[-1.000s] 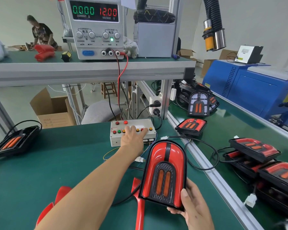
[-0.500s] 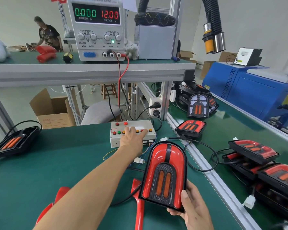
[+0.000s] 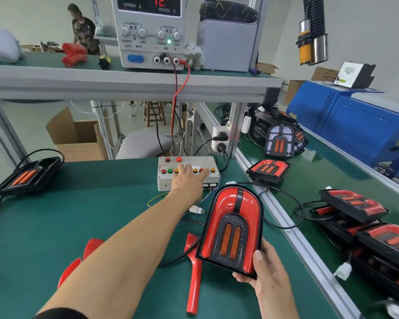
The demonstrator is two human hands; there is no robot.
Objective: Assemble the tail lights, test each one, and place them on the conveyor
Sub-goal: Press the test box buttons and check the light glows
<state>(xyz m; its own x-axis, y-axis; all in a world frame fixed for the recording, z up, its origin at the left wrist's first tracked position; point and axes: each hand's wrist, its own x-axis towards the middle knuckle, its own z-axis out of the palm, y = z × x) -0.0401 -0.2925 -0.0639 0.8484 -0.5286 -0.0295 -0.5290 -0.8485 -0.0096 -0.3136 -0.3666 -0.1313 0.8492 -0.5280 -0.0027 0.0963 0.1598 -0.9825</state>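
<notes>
- Right hand [image 3: 266,276] grips tail light [image 3: 232,229] at its near right corner, thumb on its face; light tilted up, above bench
- Left hand [image 3: 189,180] ahead, fingers extended onto switch box [image 3: 165,180] buttons, beyond the light

Your left hand [image 3: 187,180] is extended forward, fingers straight and pressing down. Your right hand [image 3: 268,276] grips, thumb uppermost.
</notes>
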